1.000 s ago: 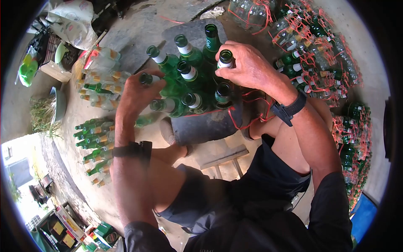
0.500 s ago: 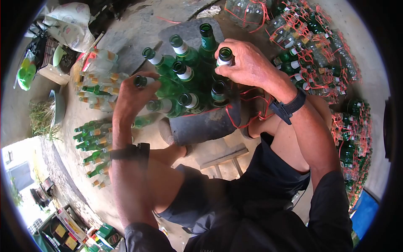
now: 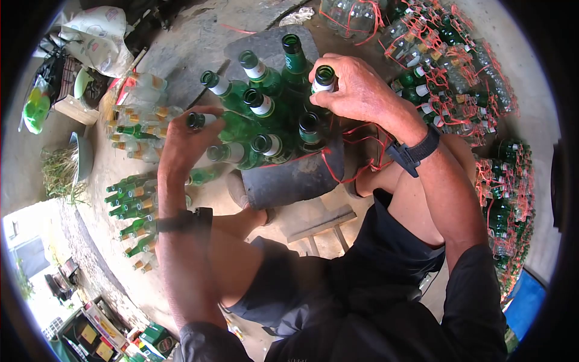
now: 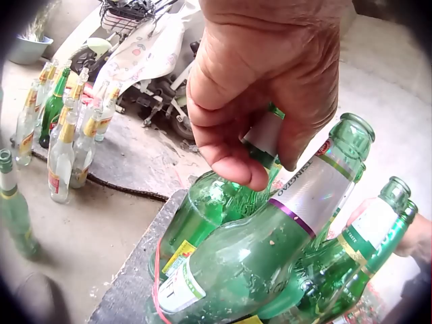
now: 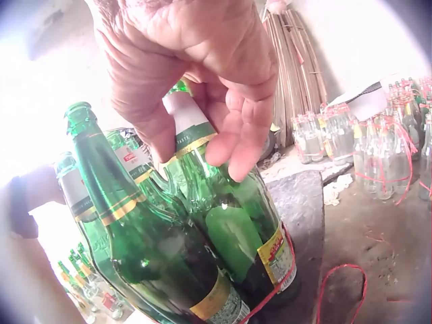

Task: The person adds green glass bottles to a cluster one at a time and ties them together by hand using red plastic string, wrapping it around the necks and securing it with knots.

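Note:
Several green beer bottles (image 3: 260, 104) stand close together on a dark grey slab (image 3: 289, 187). At the cluster's left side my left hand (image 3: 184, 142) grips the neck of one green bottle (image 4: 264, 135) between thumb and curled fingers. On the opposite side my right hand (image 3: 362, 90) holds another green bottle (image 5: 233, 219) by its neck, over the white label. A red string (image 5: 273, 290) passes around the bottles low down, its loose end trailing to the right of the slab. In the left wrist view, a bottle with a silver neck label (image 4: 297, 196) leans in front of the left hand.
Many bottles bundled with red string (image 3: 446, 72) line the right side. On the left floor stand loose clear bottles (image 3: 145, 114) and green bottles (image 3: 132, 196). A small wooden stool (image 3: 322, 226) sits between my legs. A white bag (image 3: 96, 36) lies at the upper left.
In the head view the bottle cluster and my left hand have shifted slightly left. My right hand and its bottle stay almost in place. Both hands keep their grip.

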`<state>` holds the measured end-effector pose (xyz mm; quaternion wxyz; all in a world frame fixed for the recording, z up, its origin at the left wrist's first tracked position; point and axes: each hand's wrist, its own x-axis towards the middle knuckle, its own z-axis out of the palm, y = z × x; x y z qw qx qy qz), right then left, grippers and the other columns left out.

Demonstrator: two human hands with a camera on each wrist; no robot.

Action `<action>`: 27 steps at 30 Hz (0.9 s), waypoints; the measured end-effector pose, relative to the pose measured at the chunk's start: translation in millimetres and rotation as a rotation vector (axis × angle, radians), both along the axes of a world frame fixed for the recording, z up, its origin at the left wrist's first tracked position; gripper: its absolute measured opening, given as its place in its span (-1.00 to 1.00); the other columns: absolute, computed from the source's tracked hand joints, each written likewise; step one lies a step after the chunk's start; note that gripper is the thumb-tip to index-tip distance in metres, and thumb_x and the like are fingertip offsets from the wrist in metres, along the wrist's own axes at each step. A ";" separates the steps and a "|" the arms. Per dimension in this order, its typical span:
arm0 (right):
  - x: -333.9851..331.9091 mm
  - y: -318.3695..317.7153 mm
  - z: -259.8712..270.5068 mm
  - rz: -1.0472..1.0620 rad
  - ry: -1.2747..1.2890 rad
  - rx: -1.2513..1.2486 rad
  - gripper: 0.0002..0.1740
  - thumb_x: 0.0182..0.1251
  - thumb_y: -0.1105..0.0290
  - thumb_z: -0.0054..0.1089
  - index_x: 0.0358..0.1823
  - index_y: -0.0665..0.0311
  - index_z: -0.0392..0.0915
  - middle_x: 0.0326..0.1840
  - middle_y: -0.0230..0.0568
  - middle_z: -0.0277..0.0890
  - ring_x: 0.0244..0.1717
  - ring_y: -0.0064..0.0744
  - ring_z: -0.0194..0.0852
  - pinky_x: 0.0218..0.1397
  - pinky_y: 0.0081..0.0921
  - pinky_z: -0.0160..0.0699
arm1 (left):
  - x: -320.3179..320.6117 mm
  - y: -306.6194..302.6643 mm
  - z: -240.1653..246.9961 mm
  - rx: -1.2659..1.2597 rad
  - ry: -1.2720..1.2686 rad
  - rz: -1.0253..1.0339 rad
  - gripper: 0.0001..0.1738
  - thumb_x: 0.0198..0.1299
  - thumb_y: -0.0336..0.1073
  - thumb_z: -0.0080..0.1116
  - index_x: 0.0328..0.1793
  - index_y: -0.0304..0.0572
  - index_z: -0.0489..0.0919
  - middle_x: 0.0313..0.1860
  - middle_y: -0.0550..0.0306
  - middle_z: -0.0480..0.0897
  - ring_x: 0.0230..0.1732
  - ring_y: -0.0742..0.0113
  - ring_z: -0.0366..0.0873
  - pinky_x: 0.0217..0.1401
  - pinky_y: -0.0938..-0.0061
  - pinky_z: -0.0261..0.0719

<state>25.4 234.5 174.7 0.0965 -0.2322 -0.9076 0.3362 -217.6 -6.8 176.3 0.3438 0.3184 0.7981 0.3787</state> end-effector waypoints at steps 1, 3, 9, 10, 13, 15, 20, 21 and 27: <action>0.2 -0.3 0.9 0.000 -0.007 0.003 -0.36 0.15 0.30 0.48 0.27 0.48 0.69 0.14 0.21 0.75 0.23 0.19 0.73 0.32 -0.09 0.70 | -1.3 -1.3 -3.0 0.025 -0.018 0.004 -0.65 0.34 -0.33 0.45 0.22 -0.23 0.81 -0.30 0.25 0.77 -0.32 0.48 0.74 -0.23 0.48 0.63; 0.8 -0.1 2.8 0.003 -0.010 -0.002 -0.36 0.15 0.29 0.48 0.27 0.48 0.68 0.15 0.21 0.75 0.24 0.20 0.73 0.33 -0.09 0.70 | -3.6 -3.0 -5.1 0.050 -0.037 0.008 -0.66 0.35 -0.34 0.46 0.22 -0.22 0.81 -0.31 0.26 0.76 -0.32 0.49 0.74 -0.23 0.49 0.62; 2.7 1.0 -6.1 -0.017 0.053 0.001 -0.52 0.17 0.35 0.52 0.09 0.42 0.67 0.00 0.05 0.71 0.06 0.03 0.71 0.18 -0.16 0.65 | -5.1 -5.1 -3.8 0.002 -0.031 -0.002 -0.66 0.40 -0.31 0.46 0.24 -0.21 0.81 -0.20 0.26 0.80 -0.27 0.49 0.69 -0.13 0.49 0.67; 3.0 1.0 -9.1 -0.024 0.133 0.000 -0.68 0.17 0.41 0.56 -0.10 0.37 0.66 -0.19 -0.11 0.67 -0.15 -0.15 0.70 0.00 -0.23 0.62 | -5.4 -5.5 -4.3 0.008 -0.033 -0.003 -0.66 0.40 -0.31 0.46 0.24 -0.20 0.81 -0.20 0.26 0.80 -0.27 0.50 0.69 -0.13 0.49 0.67; 3.8 2.6 -11.0 -0.031 0.126 0.008 -0.68 0.18 0.41 0.55 -0.10 0.37 0.66 -0.19 -0.12 0.67 -0.15 -0.17 0.70 0.00 -0.24 0.61 | -6.8 -6.2 -5.7 0.010 -0.034 -0.003 -0.66 0.40 -0.31 0.46 0.25 -0.19 0.81 -0.20 0.27 0.80 -0.27 0.50 0.69 -0.12 0.48 0.67; 4.4 2.5 -10.7 -0.036 0.119 0.001 -0.68 0.18 0.42 0.55 -0.09 0.38 0.66 -0.19 -0.13 0.67 -0.15 -0.18 0.69 0.00 -0.24 0.61 | -7.9 -6.5 -7.2 0.007 -0.033 -0.003 -0.66 0.40 -0.31 0.47 0.25 -0.19 0.81 -0.20 0.27 0.80 -0.28 0.50 0.69 -0.12 0.48 0.67; 3.0 4.7 2.1 -0.021 -0.007 -0.003 -0.38 0.15 0.27 0.50 0.23 0.47 0.70 0.22 0.26 0.72 0.27 0.23 0.71 0.36 -0.08 0.67 | -8.8 -8.1 -9.1 0.034 -0.042 0.001 -0.66 0.39 -0.33 0.47 0.25 -0.19 0.81 -0.24 0.28 0.78 -0.29 0.50 0.69 -0.13 0.48 0.66; 3.7 3.4 5.5 -0.026 -0.013 -0.033 -0.48 0.15 0.28 0.50 0.11 0.43 0.71 0.12 0.20 0.73 0.18 0.21 0.73 0.27 -0.06 0.67 | -7.6 -8.1 -8.4 0.035 -0.040 0.005 -0.66 0.39 -0.33 0.47 0.25 -0.19 0.81 -0.24 0.28 0.78 -0.29 0.50 0.69 -0.13 0.48 0.66; 6.2 3.1 2.1 -0.041 0.052 -0.111 -0.71 0.14 0.34 0.50 -0.19 0.34 0.65 -0.19 0.00 0.68 -0.10 0.09 0.71 0.01 -0.09 0.61 | -6.5 -8.2 -7.6 0.041 -0.001 0.022 -0.68 0.33 -0.32 0.47 0.19 -0.17 0.84 -0.35 0.30 0.73 -0.33 0.56 0.64 -0.21 0.52 0.61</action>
